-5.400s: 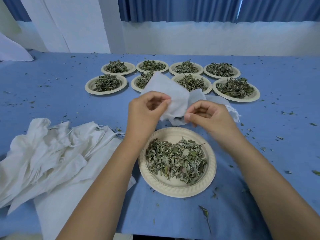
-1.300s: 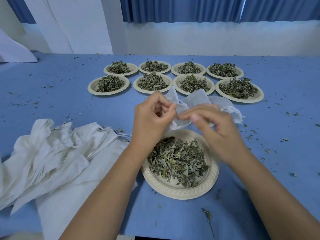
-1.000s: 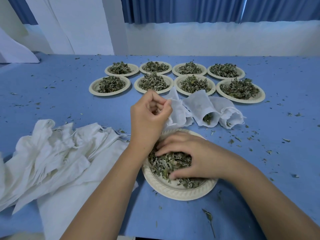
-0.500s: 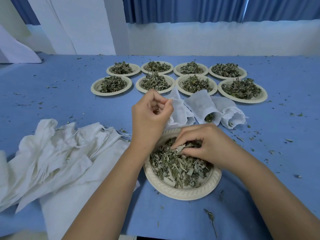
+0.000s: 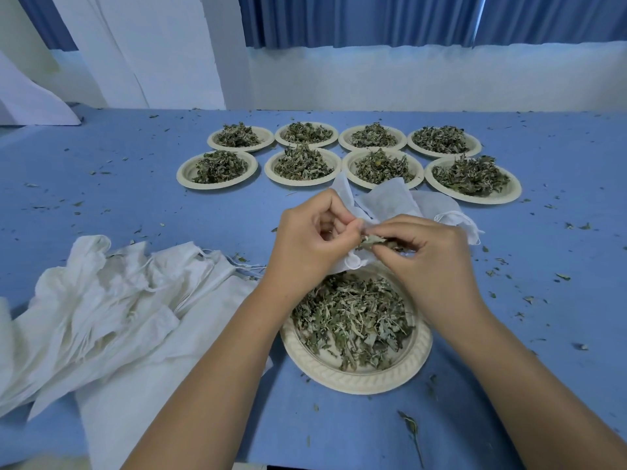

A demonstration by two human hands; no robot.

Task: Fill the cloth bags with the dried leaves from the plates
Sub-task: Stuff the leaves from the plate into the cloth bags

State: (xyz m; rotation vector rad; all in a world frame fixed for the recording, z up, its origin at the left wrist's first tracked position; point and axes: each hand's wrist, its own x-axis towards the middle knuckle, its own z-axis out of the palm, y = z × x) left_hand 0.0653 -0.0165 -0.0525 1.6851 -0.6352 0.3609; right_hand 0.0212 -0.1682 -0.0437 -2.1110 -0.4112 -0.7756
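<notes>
Pinch of dried leaves (image 5: 375, 239) held in the right hand (image 5: 431, 262), fingertips closed on it, pressed right up against the mouth of a small white cloth bag (image 5: 386, 201). Left hand (image 5: 310, 242) clenched on the bag's rim, thumb and fingers gripping the fabric, rest of the bag flopped out beyond the knuckles on the blue table (image 5: 101, 198). Can't really tell how far open the mouth is, fingers in the way. Just under both hands: near plate (image 5: 356, 378), leaf pile (image 5: 353, 317) in it. Off to the left of the grip, heap of empty bags (image 5: 112, 307), drawstrings trailing toward the left wrist. Beyond the held bag, eight more plates (image 5: 217, 169) in two rows of four, all heaped with leaves, nearest ones almost touching the bag's far end. Loose crumbs of leaf scattered everywhere on the cloth, mostly out to the right.
</notes>
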